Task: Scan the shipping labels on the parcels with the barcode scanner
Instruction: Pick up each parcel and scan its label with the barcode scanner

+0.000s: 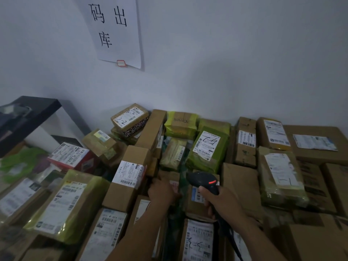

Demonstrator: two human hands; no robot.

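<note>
— Right hand first: what is it doing in the head view?
— It is wrapping its fingers tightly round the handle of the black barcode scanner. The scanner's head is pointing forward and down, and a red light is glowing on its top. A dark cable is trailing from the handle toward the bottom edge.
— What is lying beneath the scanner?
— A brown parcel with a blue-and-white label is sitting just below it, and the hand is partly hiding it.
— Is the left hand holding anything?
— It is resting, back up, on a small brown box just left of the scanner. Whether its fingers are curling round the box I cannot tell, as that part is showing blurred.
— And around them?
— Labelled parcels are crowding the whole surface. A tall carton is standing just beside the left hand, and a green-wrapped parcel marked "5-2" is leaning beyond the scanner. A paper sign is hanging on the wall.
</note>
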